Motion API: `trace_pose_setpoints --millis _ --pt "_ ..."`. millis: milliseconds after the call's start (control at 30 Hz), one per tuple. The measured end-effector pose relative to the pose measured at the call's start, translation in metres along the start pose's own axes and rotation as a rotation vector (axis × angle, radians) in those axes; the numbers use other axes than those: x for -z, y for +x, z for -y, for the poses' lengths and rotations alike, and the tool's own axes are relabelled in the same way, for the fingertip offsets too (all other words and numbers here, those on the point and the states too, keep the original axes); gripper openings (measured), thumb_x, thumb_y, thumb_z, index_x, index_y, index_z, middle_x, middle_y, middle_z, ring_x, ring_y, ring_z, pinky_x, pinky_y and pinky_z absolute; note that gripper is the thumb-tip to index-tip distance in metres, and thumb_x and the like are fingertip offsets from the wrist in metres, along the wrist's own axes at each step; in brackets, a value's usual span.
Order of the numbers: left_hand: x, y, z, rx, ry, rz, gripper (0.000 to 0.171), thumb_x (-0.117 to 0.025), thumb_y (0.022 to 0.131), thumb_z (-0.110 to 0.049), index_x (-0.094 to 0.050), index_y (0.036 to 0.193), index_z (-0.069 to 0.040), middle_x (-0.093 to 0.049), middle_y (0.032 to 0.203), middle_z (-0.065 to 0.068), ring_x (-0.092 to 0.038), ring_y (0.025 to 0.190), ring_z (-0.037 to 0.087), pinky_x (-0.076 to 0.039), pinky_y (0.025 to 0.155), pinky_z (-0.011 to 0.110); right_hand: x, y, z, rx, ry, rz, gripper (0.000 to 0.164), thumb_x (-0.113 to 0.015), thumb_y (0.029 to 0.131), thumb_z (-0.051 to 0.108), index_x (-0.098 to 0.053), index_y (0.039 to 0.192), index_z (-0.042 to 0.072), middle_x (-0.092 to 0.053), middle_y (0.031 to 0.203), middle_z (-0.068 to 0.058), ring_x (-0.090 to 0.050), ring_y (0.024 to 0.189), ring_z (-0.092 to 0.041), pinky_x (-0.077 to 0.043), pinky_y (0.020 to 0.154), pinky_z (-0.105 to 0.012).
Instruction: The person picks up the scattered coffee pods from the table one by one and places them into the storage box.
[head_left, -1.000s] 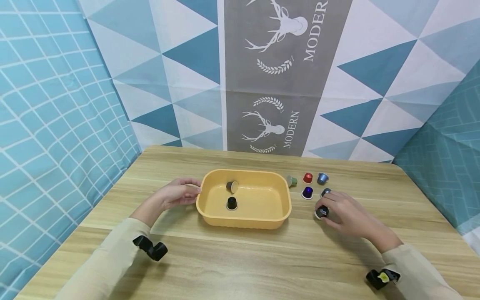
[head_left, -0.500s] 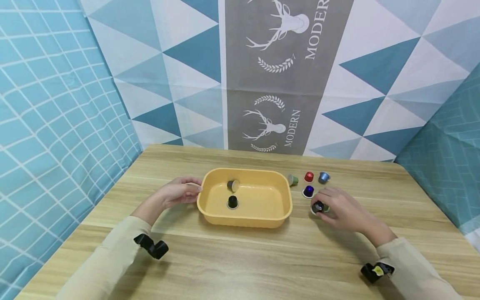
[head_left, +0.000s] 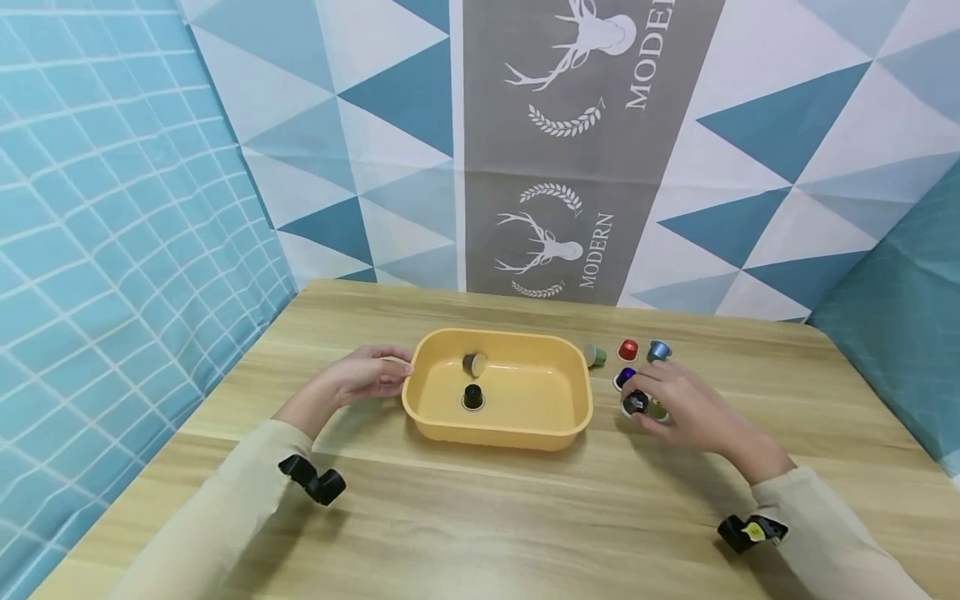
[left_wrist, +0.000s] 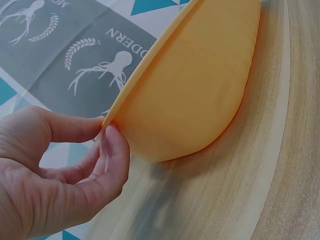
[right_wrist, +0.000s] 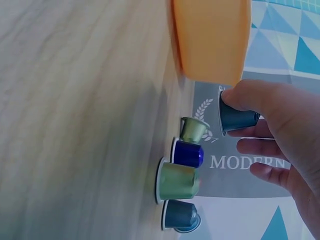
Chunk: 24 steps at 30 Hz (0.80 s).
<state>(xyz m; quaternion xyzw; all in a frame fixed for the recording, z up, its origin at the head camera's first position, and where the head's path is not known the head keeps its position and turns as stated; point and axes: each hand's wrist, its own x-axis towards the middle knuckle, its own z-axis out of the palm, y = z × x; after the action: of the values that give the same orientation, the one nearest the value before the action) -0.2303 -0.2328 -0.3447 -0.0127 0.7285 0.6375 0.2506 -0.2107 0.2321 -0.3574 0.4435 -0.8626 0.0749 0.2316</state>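
Note:
My left hand (head_left: 372, 373) pinches the left rim of a yellow tray (head_left: 498, 437); in the left wrist view thumb and finger (left_wrist: 116, 147) meet at its edge. Inside the tray a black coffee capsule (head_left: 472, 397) stands on its lid, and a dark one with a beige lid (head_left: 474, 364) lies on its side. My right hand (head_left: 693, 417) pinches a dark coffee capsule (right_wrist: 237, 117), held above the table to the tray's right. A green capsule (right_wrist: 177, 181) stands beneath that hand, partly hidden in the head view. A dark teal capsule (right_wrist: 180, 215) stands beside it.
Right of the tray stand a red capsule (head_left: 627, 350) and a dark blue capsule (head_left: 625, 378). A light blue capsule (head_left: 659, 351) and a pale green capsule (head_left: 595, 356) lie tilted. A patterned cloth wall (head_left: 405, 208) backs the wooden table (head_left: 480, 525).
My right hand has lifted the dark capsule and shifted slightly left, uncovering the green one. My left hand keeps its grip on the rim. The head view has shifted slightly.

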Motion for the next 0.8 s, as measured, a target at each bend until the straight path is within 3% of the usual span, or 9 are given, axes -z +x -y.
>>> trace_pose_setpoints --millis 233,633,800 --pt "-0.007 0.007 -0.001 0.003 -0.004 0.004 0.039 -0.055 0.094 -0.006 -0.042 0.129 0.005 -0.057 0.093 0.0 -0.059 0.083 0.007 -0.054 0.076 0.018 0.005 0.001 -0.001 0.009 -0.006 -0.031 0.031 -0.08 0.065 0.014 -0.066 0.092 0.014 -0.066 0.088 0.004 -0.056 0.081 -0.01 -0.051 0.069 -0.034" --pt "-0.003 0.001 -0.001 0.014 -0.021 -0.023 0.034 -0.056 0.094 -0.005 -0.044 0.125 0.003 -0.058 0.091 -0.001 -0.059 0.08 0.007 -0.054 0.075 0.018 0.007 0.024 0.001 -0.009 0.031 -0.012 0.025 -0.08 0.071 0.015 -0.066 0.092 0.016 -0.065 0.086 0.007 -0.055 0.079 -0.008 -0.049 0.069 -0.032" --pt "-0.003 0.001 0.0 0.008 -0.02 -0.02 0.035 -0.056 0.093 -0.005 -0.044 0.125 0.003 -0.058 0.09 -0.001 -0.059 0.081 0.007 -0.054 0.075 0.018 0.008 0.032 0.001 0.025 0.042 -0.033 0.025 -0.079 0.07 0.014 -0.066 0.093 0.014 -0.062 0.085 0.007 -0.054 0.077 -0.009 -0.048 0.067 -0.033"
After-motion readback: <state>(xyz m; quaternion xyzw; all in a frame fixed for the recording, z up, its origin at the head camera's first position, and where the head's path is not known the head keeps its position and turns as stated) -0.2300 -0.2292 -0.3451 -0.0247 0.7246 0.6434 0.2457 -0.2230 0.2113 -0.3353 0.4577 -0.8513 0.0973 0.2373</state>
